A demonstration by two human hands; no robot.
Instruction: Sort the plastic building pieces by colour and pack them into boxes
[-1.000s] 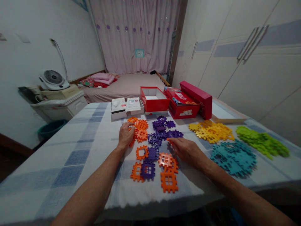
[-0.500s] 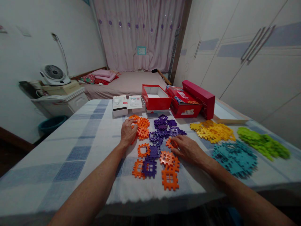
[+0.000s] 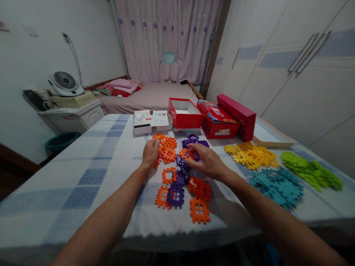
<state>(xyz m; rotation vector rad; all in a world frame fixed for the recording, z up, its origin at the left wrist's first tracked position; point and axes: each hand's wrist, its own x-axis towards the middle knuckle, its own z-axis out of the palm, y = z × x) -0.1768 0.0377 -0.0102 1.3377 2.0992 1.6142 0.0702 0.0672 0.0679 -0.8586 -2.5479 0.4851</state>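
My left hand (image 3: pixel 151 153) rests at the left side of a heap of orange interlocking plastic tiles (image 3: pixel 168 149); its fingertips are partly hidden against them. In my right hand (image 3: pixel 206 159) is an orange tile (image 3: pixel 186 153), pinched above the purple tiles (image 3: pixel 181 177). Nearer the front edge, an orange window-shaped tile (image 3: pixel 200 210) lies by other orange ones. To their left, a purple window tile (image 3: pixel 175 196) overlaps an orange tile (image 3: pixel 162 197), and an orange open-frame tile (image 3: pixel 169 175) lies just above.
Right of my hand lie piles of yellow tiles (image 3: pixel 251 155), teal tiles (image 3: pixel 277 186) and green tiles (image 3: pixel 310 170). Along the far edge stand a white box (image 3: pixel 142 130), an open red box (image 3: pixel 188 121), a second red box (image 3: pixel 220 129) and a long crimson box (image 3: pixel 246 122).
My right hand has moved left and away from me, carrying an orange tile over the purple pile. An orange tile has left the lower right group. My left hand has barely moved.
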